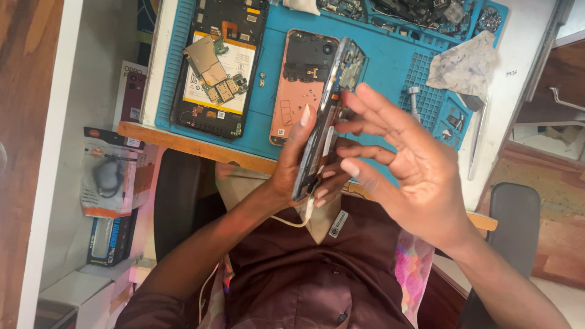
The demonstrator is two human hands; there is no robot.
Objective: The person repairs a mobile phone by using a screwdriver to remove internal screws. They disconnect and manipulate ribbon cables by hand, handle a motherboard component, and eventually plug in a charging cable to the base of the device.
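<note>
Centre frame: left hand point(292, 161) clamped around an opened dark smartphone chassis with exposed circuitry point(329, 116), held edge-on above the blue silicone repair mat point(390, 67). Right hand point(408, 164) beside it — palm open, fingers spread, fingertips touching the chassis. Far left: orange-and-white blister pack point(106, 176) — dark box point(109, 240) below.

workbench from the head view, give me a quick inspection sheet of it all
surface: blue repair mat on a wooden-edged bench.
job's things: opened phone held on edge above the mat.
clutter: second opened phone with loose circuit boards; pink back cover; tiny screws; crumpled cloth; parts tray.
grippers: left hand grips the opened phone; right hand open, fingertips on its edge.
cables: white cable hangs from the phone's lower end.
surroundings: boxes and packets on a shelf left; dark chair right.
</note>
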